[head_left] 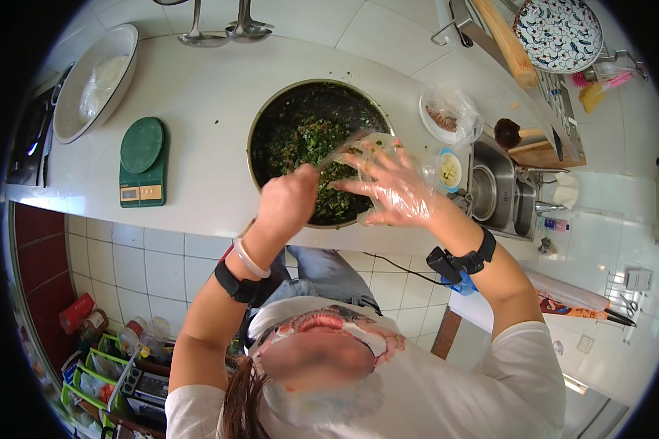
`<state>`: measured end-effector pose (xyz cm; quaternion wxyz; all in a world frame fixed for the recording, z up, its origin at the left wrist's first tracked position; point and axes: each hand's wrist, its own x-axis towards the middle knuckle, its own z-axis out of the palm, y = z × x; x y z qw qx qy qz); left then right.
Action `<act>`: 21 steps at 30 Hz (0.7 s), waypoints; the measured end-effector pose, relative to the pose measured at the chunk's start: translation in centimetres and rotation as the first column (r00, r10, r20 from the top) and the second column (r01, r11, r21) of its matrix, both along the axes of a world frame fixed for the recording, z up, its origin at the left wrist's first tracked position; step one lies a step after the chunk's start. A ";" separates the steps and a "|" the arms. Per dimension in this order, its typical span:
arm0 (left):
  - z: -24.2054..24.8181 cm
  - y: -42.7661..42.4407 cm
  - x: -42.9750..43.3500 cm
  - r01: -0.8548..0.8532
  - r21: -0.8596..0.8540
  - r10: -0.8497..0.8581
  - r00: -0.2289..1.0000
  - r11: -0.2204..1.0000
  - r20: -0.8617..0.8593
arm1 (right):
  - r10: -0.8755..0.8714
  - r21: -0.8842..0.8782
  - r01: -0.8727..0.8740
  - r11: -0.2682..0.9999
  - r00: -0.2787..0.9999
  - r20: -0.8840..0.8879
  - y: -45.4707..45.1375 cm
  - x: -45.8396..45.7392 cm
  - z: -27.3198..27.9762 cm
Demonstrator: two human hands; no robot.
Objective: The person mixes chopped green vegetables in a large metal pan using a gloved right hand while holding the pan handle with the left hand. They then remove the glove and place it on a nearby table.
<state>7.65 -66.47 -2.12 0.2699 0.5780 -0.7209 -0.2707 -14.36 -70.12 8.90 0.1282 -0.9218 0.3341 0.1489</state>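
A large round metal bowl (251, 164) of chopped green leafy mixture (313, 137) stands on the counter before me. My left hand (290, 198), bare and closed in a fist at the bowl's near side, holds a thin utensil (338, 151) that is blurred; its exact kind cannot be told. Its far end reaches over the mixture, close to the other hand's fingers. Over the bowl's right part, my right hand (392, 189) wears a clear plastic glove with green bits on it. Its fingers are spread, and nothing is seen gripped in them.
Left on the counter are a green kitchen scale (143, 159) and a white basin (126, 77) holding a plastic-wrapped lump. To the right sit a bagged plate of food (442, 118), a small bowl of peeled garlic (450, 169) and a steel sink (502, 189). Ladles (203, 38) hang behind.
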 end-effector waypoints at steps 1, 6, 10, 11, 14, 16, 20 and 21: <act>0.0 0.1 0.2 0.101 -0.020 -0.102 0.992 0.995 -0.069 | -0.051 0.022 0.050 0.999 0.997 0.065 0.0 -0.1 0.0; 0.4 -0.3 2.1 0.099 0.554 0.323 0.723 0.827 -0.611 | -0.677 0.587 0.382 0.714 0.590 0.440 -1.2 0.5 -2.2; 1.5 0.2 1.3 0.396 0.590 0.446 0.401 0.703 -0.800 | -0.957 0.938 0.208 0.279 0.137 0.255 -0.2 3.6 -5.7; 1.7 0.4 0.9 0.369 0.647 0.496 0.429 0.667 -0.755 | -0.961 0.957 0.102 0.271 0.088 0.262 0.3 4.5 -6.5; 2.3 0.7 -0.2 0.401 0.661 0.539 0.383 0.634 -0.750 | -0.955 0.954 0.087 0.286 -0.062 0.291 0.9 6.7 -8.2; 2.6 1.3 -0.4 0.391 0.672 0.518 0.434 0.629 -0.737 | -0.928 0.924 0.188 0.333 -0.106 0.356 0.5 6.9 -8.7; 3.2 2.8 0.3 0.408 0.677 0.521 0.436 0.612 -0.734 | -0.910 0.945 0.071 0.320 -0.255 0.327 -1.8 4.7 -8.9; 3.2 3.2 0.6 0.429 0.662 0.516 0.417 0.614 -0.748 | -0.867 0.903 0.101 0.418 -0.252 0.430 -2.4 3.9 -8.8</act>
